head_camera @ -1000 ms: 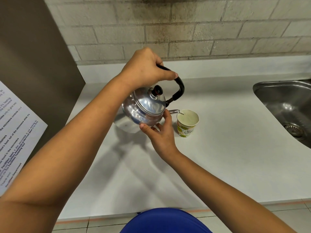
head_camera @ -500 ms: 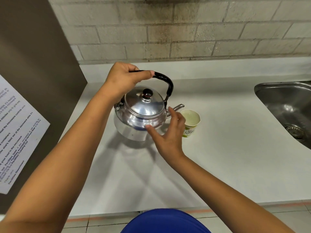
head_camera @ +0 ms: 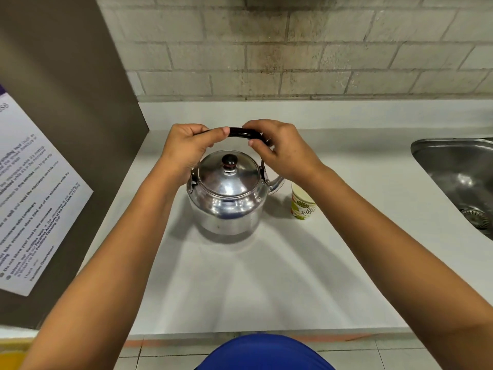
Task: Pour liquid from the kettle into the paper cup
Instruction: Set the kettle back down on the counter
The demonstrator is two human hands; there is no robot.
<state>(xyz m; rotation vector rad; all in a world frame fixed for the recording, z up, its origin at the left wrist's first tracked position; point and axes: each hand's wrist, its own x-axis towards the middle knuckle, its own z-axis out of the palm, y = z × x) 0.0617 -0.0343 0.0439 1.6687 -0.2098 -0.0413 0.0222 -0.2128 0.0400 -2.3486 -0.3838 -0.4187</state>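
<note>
A shiny metal kettle [head_camera: 226,198] with a black-knobbed lid stands upright on the white counter [head_camera: 266,276]. Its black handle arches over the lid. My left hand [head_camera: 186,148] is closed on the handle's left part and my right hand [head_camera: 280,150] is closed on its right part. The spout points right, partly hidden by my right wrist. A small paper cup [head_camera: 302,206] with green print stands upright just right of the kettle, below my right wrist; its opening is partly hidden.
A steel sink [head_camera: 458,180] with a drain lies at the right. A brown panel with a printed notice [head_camera: 29,196] rises at the left. A brick wall [head_camera: 293,49] backs the counter, and the counter's front edge is near my body.
The kettle went from tilted over the cup to upright and now stands on the counter. My right hand left the kettle's body and took the handle beside my left hand.
</note>
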